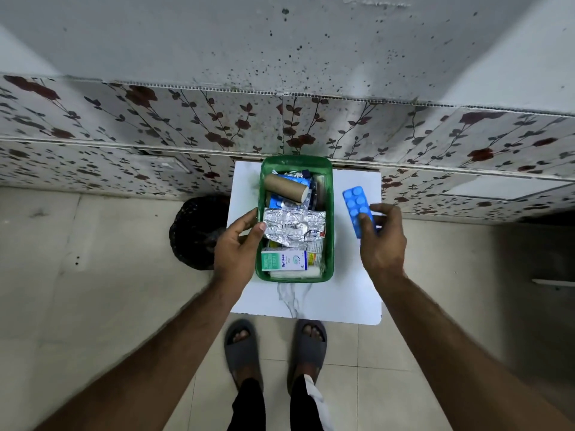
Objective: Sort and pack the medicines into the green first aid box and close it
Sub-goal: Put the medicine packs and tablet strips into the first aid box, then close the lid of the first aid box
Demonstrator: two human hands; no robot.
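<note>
The green first aid box (329,244) stands open on a small white table (351,293). Inside lie a brown cardboard tube (285,188), crumpled silver blister strips (294,227), blue packets (280,201) and a white and green Optibex carton (284,260). My left hand (238,244) rests at the box's left rim, thumb touching the silver strips. My right hand (382,241), to the right of the box, holds a blue blister strip of round tablets (356,205) upright above the table. No lid is in view.
A dark woven basket (194,231) sits on the floor left of the table. A wall with floral tiles (186,132) rises right behind the table. My feet in grey slippers (273,346) stand at the table's near edge on the tiled floor.
</note>
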